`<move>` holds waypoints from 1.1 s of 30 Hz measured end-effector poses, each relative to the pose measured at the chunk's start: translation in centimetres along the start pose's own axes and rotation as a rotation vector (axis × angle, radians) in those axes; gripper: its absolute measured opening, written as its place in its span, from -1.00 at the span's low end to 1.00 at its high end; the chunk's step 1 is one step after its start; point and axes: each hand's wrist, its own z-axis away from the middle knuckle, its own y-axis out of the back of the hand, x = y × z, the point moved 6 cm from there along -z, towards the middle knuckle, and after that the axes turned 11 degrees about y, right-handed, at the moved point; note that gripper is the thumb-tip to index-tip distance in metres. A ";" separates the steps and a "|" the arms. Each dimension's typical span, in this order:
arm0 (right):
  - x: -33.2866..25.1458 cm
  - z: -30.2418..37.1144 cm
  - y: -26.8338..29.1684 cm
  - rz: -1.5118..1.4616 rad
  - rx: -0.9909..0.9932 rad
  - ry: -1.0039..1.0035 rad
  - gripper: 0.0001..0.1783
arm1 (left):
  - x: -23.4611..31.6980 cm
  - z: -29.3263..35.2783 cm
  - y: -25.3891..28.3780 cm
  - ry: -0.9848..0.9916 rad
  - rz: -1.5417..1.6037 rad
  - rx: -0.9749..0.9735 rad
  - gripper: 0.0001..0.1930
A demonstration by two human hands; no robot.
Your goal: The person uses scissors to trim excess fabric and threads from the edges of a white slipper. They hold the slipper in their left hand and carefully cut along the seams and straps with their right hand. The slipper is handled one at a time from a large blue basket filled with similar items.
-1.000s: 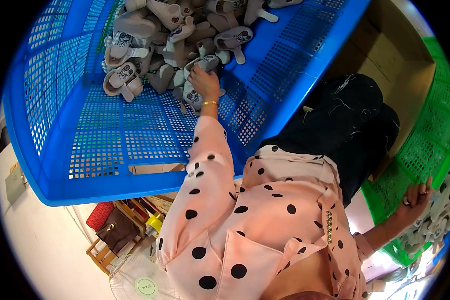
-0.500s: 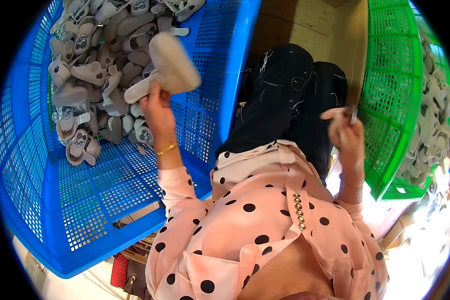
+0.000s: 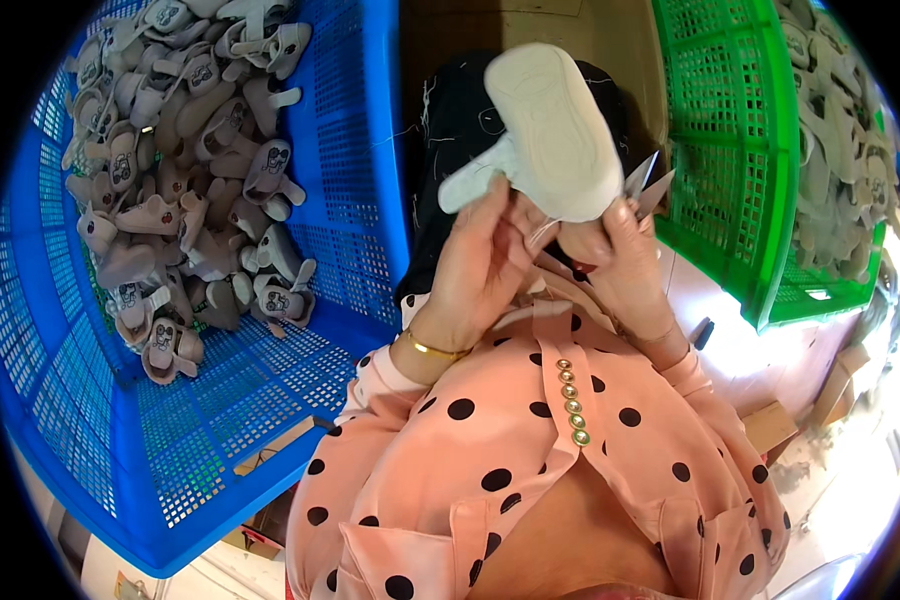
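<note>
Over my lap, my left hand (image 3: 485, 265) is closed on a small child's shoe (image 3: 555, 130), pinching it near its strap. The pale sole faces up, and the strap (image 3: 477, 178) sticks out toward the left. At the shoe's lower end, my right hand (image 3: 615, 250) has its thumb up against the shoe's edge. A pair of small scissors (image 3: 647, 188) is in that same hand, blades pointing up and apart; their handles are hidden in the palm.
To the left stands a blue plastic basket (image 3: 345, 215) with a heap of similar shoes (image 3: 170, 180). On the right is a green basket (image 3: 730, 190), with more pale shoes (image 3: 840, 160) beyond its near wall. A cardboard surface (image 3: 450, 30) lies beyond my knees.
My left hand has brought the shoe from over the blue basket to above my lap. My right hand, with the scissors, has come in to the shoe. The view has shifted.
</note>
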 end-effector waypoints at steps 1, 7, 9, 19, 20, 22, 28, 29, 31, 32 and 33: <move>-1.0 -0.3 0.3 -0.005 0.036 0.021 -0.73 | -0.9 0.6 -0.5 0.103 -0.225 -0.084 -0.72; -3.8 0.2 1.3 -0.022 0.091 -0.366 -0.66 | -0.6 7.9 -8.3 0.047 -1.036 -0.476 -0.79; -1.6 2.2 1.7 -0.067 0.121 -0.549 -0.66 | -0.7 9.8 -10.9 -0.357 -1.017 -0.765 -0.82; 1.3 4.7 3.3 -0.111 0.184 -0.588 -0.60 | 2.7 4.1 -5.0 -0.619 -1.757 -0.113 -0.47; 1.5 5.0 3.3 -0.083 0.178 -0.594 -0.60 | 2.0 3.4 -4.0 -0.573 -1.789 -0.140 -0.41; 1.4 5.1 3.1 -0.070 0.039 -0.592 -0.59 | 0.9 1.3 -1.8 -0.451 -1.801 -0.196 -0.36; -3.2 3.2 3.6 1.295 -0.232 0.080 -0.60 | 1.1 -0.1 0.7 -0.247 -1.588 -0.164 -0.32; -3.8 3.0 3.1 1.420 -0.258 0.137 -0.60 | 1.0 -0.1 0.8 -0.244 -1.573 -0.174 -0.32; -4.0 2.8 2.3 1.550 -0.316 0.236 -0.60 | 1.0 -0.1 0.8 -0.235 -1.548 -0.188 -0.32; -4.3 2.7 1.7 1.606 -0.355 0.291 -0.60 | 1.0 -0.1 0.8 -0.232 -1.536 -0.193 -0.32; -4.5 2.6 1.3 1.660 -0.395 0.346 -0.60 | 0.9 -0.1 0.8 -0.231 -1.539 -0.184 -0.31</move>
